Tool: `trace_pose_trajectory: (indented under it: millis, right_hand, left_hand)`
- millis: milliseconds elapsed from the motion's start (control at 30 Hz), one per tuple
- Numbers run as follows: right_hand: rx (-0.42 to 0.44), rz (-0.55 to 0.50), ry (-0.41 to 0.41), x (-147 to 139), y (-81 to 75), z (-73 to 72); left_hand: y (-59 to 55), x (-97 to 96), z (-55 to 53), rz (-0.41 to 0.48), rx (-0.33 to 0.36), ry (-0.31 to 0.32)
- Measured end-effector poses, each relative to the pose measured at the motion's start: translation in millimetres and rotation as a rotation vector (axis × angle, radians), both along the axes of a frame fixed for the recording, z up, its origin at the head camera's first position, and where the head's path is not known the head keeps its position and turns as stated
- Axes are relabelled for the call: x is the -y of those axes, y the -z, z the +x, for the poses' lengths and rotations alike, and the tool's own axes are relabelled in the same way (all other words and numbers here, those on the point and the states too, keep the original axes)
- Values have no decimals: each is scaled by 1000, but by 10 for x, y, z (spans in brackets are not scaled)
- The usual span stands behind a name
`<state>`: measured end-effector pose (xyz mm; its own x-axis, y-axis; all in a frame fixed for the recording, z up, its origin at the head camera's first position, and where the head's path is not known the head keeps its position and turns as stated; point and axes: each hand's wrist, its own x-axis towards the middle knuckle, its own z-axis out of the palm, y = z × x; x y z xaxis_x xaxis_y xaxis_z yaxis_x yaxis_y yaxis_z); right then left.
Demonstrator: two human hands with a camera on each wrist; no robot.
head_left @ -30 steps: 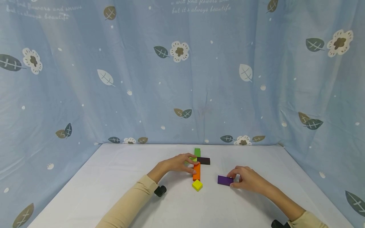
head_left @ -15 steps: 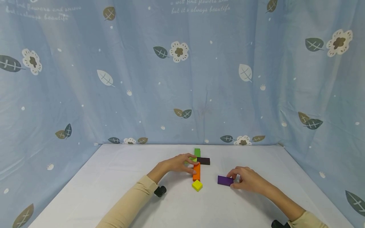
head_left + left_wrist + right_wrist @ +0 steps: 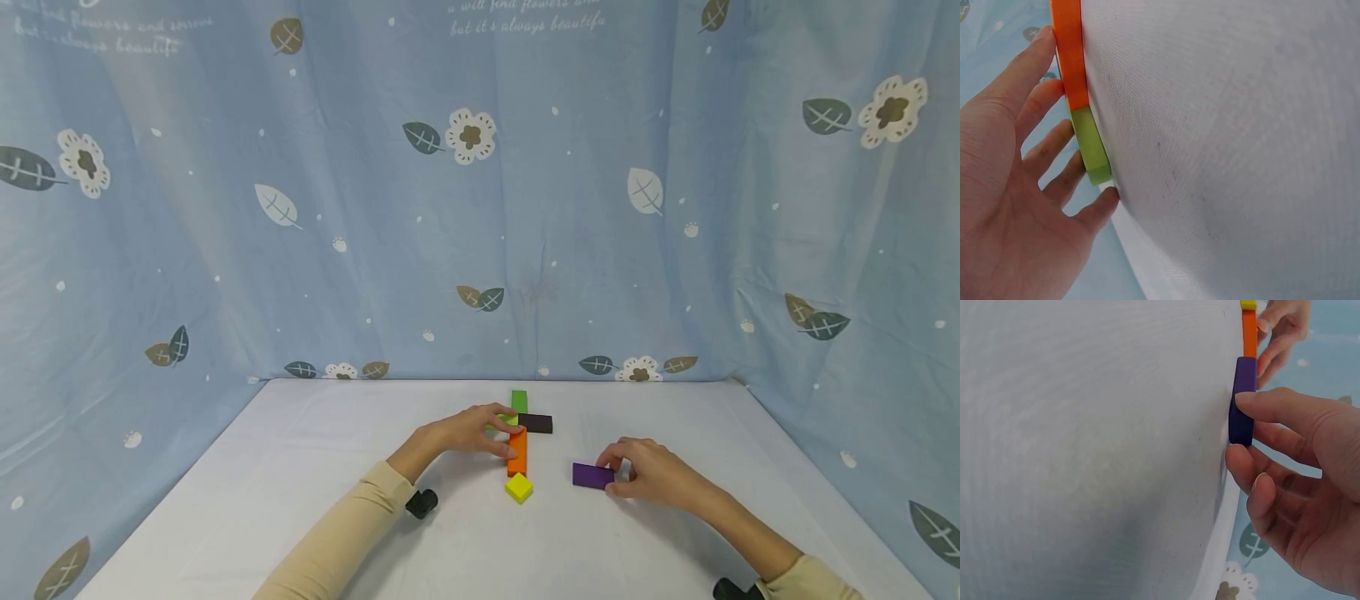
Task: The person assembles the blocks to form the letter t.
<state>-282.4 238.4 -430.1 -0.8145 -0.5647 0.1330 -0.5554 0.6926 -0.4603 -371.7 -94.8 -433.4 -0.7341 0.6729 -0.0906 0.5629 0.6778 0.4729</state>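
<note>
My right hand (image 3: 656, 475) pinches the right end of a purple block (image 3: 589, 476) between thumb and fingers, low at the white table. In the right wrist view the thumb lies across the purple block (image 3: 1244, 375). My left hand (image 3: 468, 430) rests with spread, relaxed fingers over a group of blocks. Its thumb tip is at an orange block (image 3: 519, 460), and other fingertips reach a light green block (image 3: 1090, 144), which the hand partly covers in the head view. A green block (image 3: 519, 401) and a black block (image 3: 536, 424) adjoin the group. Nearer lies a yellow block (image 3: 519, 488), turned cornerwise.
A white cloth covers the table (image 3: 450, 550). Behind it and at both sides hangs a blue curtain (image 3: 375, 250) with leaves and flowers. Black wrist cameras show at the left wrist (image 3: 422, 503) and right wrist (image 3: 735, 589).
</note>
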Motion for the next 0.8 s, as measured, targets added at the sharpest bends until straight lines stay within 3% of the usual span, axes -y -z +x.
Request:
trace_pose_trajectory:
  millis: [800]
  right_hand:
    - [-38, -7, -2, 37, -32, -33]
  left_hand:
    - [-33, 1, 16, 17, 11, 2]
